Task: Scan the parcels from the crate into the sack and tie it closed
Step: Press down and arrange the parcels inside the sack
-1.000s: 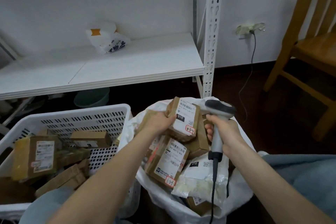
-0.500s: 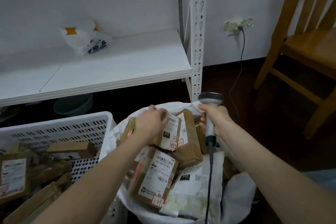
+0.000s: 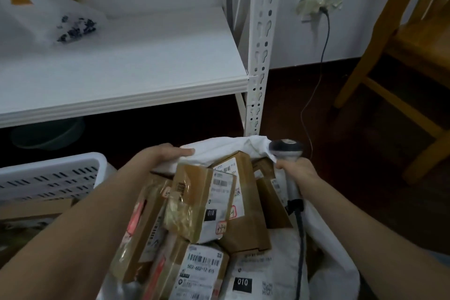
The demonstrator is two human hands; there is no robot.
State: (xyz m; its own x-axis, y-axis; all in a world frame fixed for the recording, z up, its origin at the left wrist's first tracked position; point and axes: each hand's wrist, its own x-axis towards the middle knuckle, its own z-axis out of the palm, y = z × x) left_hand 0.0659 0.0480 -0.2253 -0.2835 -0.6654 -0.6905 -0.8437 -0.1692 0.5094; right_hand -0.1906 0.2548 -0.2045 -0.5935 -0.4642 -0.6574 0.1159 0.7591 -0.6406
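A white sack [image 3: 226, 147] stands open below me, piled with several brown taped parcels [image 3: 207, 204] bearing white barcode labels. My left hand [image 3: 158, 157] grips the sack's far left rim, thumb lying on the white cloth. My right hand [image 3: 299, 173] holds the grey barcode scanner [image 3: 286, 150] by its handle at the sack's right rim, and its fingers also seem to catch the cloth there. The scanner's black cable [image 3: 300, 246] hangs down over the sack. The white slotted crate [image 3: 51, 173] sits at the left, with a brown parcel [image 3: 34, 209] showing inside.
A white metal shelf [image 3: 136, 85] with a perforated upright [image 3: 261, 56] stands right behind the sack; a white bag [image 3: 46, 19] lies on it. A wooden chair [image 3: 401, 56] stands at the right on the dark floor. A wall socket [image 3: 319, 5] feeds a thin cable. A green basin [image 3: 46, 134] sits under the shelf.
My left hand has let the labelled parcel drop among the others and taken hold of the sack's rim. My right hand with the scanner has moved to the rim. The camera came closer.
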